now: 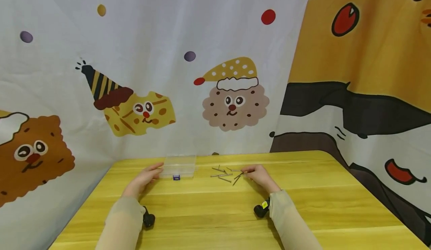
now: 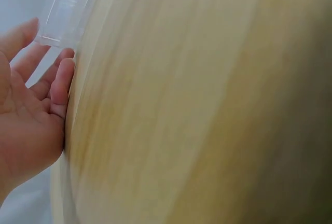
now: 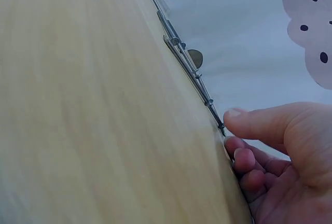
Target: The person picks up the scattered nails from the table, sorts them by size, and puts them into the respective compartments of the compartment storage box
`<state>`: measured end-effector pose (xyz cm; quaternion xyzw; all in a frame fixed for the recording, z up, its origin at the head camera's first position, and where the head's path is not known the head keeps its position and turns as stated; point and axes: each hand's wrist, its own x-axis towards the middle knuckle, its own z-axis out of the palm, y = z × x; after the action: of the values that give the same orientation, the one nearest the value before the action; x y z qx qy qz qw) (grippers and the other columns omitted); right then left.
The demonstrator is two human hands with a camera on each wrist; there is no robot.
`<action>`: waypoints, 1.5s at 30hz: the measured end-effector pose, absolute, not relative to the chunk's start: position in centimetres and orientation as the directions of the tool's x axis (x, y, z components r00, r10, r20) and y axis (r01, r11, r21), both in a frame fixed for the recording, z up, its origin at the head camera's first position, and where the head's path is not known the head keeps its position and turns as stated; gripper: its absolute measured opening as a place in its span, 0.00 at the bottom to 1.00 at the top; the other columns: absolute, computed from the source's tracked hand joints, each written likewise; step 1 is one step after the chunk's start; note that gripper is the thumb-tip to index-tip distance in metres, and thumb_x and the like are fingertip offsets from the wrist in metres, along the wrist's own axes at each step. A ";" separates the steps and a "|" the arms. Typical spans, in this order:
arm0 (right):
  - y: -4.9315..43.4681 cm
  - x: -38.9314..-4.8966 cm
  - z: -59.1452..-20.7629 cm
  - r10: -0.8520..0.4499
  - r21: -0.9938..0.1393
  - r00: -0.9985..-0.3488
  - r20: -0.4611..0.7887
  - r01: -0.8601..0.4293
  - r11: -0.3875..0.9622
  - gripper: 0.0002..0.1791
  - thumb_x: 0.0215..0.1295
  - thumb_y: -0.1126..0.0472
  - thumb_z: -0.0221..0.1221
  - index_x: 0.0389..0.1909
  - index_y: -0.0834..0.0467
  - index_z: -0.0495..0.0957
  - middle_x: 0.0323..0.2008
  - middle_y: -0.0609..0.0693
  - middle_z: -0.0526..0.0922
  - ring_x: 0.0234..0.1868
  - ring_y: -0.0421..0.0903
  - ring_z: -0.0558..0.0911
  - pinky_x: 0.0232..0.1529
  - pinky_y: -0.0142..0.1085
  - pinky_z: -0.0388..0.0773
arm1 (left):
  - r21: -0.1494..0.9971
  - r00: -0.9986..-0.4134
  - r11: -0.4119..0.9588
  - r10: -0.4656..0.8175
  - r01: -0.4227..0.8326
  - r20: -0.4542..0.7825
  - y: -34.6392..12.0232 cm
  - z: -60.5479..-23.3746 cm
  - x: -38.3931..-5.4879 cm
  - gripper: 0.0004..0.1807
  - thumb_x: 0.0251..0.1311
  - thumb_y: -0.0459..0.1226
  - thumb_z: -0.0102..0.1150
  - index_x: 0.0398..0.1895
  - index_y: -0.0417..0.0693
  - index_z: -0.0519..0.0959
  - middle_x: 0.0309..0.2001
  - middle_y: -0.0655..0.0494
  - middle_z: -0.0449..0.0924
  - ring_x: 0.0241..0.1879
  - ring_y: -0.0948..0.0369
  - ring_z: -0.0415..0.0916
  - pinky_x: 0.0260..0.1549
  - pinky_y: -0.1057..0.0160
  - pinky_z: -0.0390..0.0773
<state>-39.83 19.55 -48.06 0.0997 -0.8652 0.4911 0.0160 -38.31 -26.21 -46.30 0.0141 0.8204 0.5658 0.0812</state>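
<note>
A clear plastic box (image 1: pixel 178 164) with a blue latch (image 1: pixel 176 177) stands at the back of the table, left of the middle. My left hand (image 1: pixel 148 177) is at its left side, fingers loosely extended. In the left wrist view, the thumb and fingertips (image 2: pixel 66 54) are right at the corner of the clear box (image 2: pixel 65 11). Several metal nails (image 1: pixel 225 180) lie in a loose pile to the right of the box. At the pile's right end, my right hand (image 1: pixel 258 176) pinches a nail (image 3: pixel 222 128) between thumb and forefinger; the other fingers curl under.
The wood-grain table (image 1: pixel 202 216) ends at its back edge close to a printed cloth (image 1: pixel 188 18) with cartoon figures. Small black wrist cameras are strapped at the left (image 1: pixel 148 219) and right (image 1: pixel 260 210) cuffs.
</note>
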 end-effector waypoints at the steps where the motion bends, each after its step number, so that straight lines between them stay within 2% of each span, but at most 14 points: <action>1: 19.5 -39.8 -48.1 -0.155 -0.840 -0.979 0.131 -0.193 0.507 0.15 0.61 0.70 0.62 0.50 0.67 0.82 0.48 0.60 0.83 0.38 0.49 0.79 0.36 0.40 0.77 | 0.930 -0.987 0.362 0.115 -0.064 -0.113 -26.2 -46.3 -38.3 0.32 0.72 0.43 0.49 0.73 0.38 0.58 0.60 0.35 0.65 0.48 0.49 0.68 0.41 0.59 0.67; 4: 19.5 -39.8 -48.2 -0.148 -0.828 -0.978 0.146 -0.203 0.523 0.16 0.60 0.70 0.62 0.49 0.67 0.82 0.48 0.60 0.83 0.48 0.55 0.79 0.47 0.45 0.78 | 0.926 -0.986 0.372 0.121 -0.059 -0.112 -26.2 -46.2 -38.3 0.31 0.72 0.42 0.49 0.73 0.38 0.58 0.61 0.35 0.64 0.49 0.49 0.67 0.41 0.59 0.67; 7: 19.4 -39.6 -48.3 -0.155 -0.816 -0.976 0.154 -0.214 0.537 0.15 0.60 0.70 0.63 0.49 0.68 0.82 0.48 0.61 0.83 0.51 0.58 0.79 0.51 0.49 0.76 | 0.920 -0.984 0.388 0.137 -0.050 -0.111 -26.1 -46.2 -38.3 0.31 0.73 0.43 0.48 0.74 0.38 0.57 0.62 0.34 0.62 0.49 0.48 0.67 0.41 0.58 0.66; 12: 19.2 -39.6 -48.3 -0.131 -0.812 -0.980 0.151 -0.198 0.548 0.12 0.59 0.71 0.63 0.44 0.66 0.85 0.44 0.60 0.84 0.48 0.57 0.81 0.49 0.48 0.77 | 0.926 -0.986 0.375 0.132 -0.050 -0.106 -26.1 -46.4 -38.3 0.32 0.72 0.43 0.49 0.73 0.38 0.57 0.63 0.35 0.62 0.49 0.49 0.67 0.40 0.60 0.67; 20: 19.1 -39.6 -48.3 -0.108 -0.792 -0.983 0.149 -0.184 0.582 0.08 0.57 0.71 0.65 0.38 0.63 0.87 0.42 0.56 0.85 0.44 0.53 0.81 0.47 0.47 0.78 | 0.923 -0.983 0.377 0.129 -0.070 -0.127 -26.1 -46.7 -38.7 0.33 0.72 0.44 0.49 0.74 0.41 0.57 0.67 0.35 0.59 0.53 0.47 0.65 0.43 0.59 0.66; 23: 19.1 -39.8 -48.4 -0.103 -0.780 -0.982 0.158 -0.188 0.597 0.06 0.57 0.71 0.65 0.35 0.62 0.87 0.39 0.54 0.85 0.42 0.52 0.82 0.46 0.47 0.78 | 0.922 -0.982 0.383 0.141 -0.060 -0.123 -26.2 -46.8 -38.7 0.33 0.72 0.44 0.49 0.74 0.40 0.56 0.68 0.34 0.59 0.55 0.45 0.65 0.46 0.56 0.66; 27: 19.1 -39.9 -48.5 -0.100 -0.775 -0.982 0.163 -0.190 0.602 0.06 0.56 0.71 0.66 0.35 0.62 0.87 0.38 0.54 0.86 0.41 0.52 0.82 0.46 0.47 0.78 | 0.921 -0.979 0.388 0.169 -0.037 -0.111 -26.2 -46.8 -38.7 0.32 0.73 0.42 0.47 0.74 0.38 0.53 0.68 0.30 0.57 0.58 0.40 0.64 0.53 0.46 0.66; 33: 19.2 -39.8 -48.4 -0.104 -0.773 -0.982 0.158 -0.189 0.606 0.06 0.55 0.71 0.66 0.34 0.63 0.87 0.38 0.55 0.86 0.42 0.55 0.82 0.47 0.49 0.78 | 0.926 -0.977 0.376 0.177 -0.040 -0.115 -26.0 -46.6 -38.6 0.33 0.71 0.38 0.49 0.75 0.38 0.53 0.68 0.28 0.55 0.62 0.34 0.59 0.61 0.34 0.56; 39: 19.3 -39.7 -48.3 -0.105 -0.764 -0.983 0.149 -0.182 0.619 0.04 0.56 0.71 0.66 0.32 0.61 0.88 0.37 0.54 0.86 0.41 0.53 0.82 0.47 0.49 0.78 | 0.922 -0.976 0.384 0.179 -0.049 -0.127 -26.0 -46.8 -38.6 0.34 0.71 0.37 0.51 0.76 0.41 0.52 0.70 0.28 0.51 0.68 0.32 0.50 0.63 0.32 0.49; 45: 19.5 -39.6 -48.3 -0.134 -0.746 -0.978 0.158 -0.207 0.633 0.04 0.57 0.70 0.66 0.30 0.59 0.87 0.34 0.50 0.86 0.39 0.49 0.82 0.46 0.47 0.78 | 0.912 -0.976 0.409 0.179 -0.040 -0.122 -26.1 -47.0 -38.8 0.35 0.70 0.38 0.52 0.76 0.41 0.52 0.70 0.28 0.51 0.70 0.35 0.48 0.64 0.33 0.49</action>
<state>-39.65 19.49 -48.28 0.0946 -0.9026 0.4176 0.0435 -38.78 -26.13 -46.99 0.0418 0.8332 0.5422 0.1007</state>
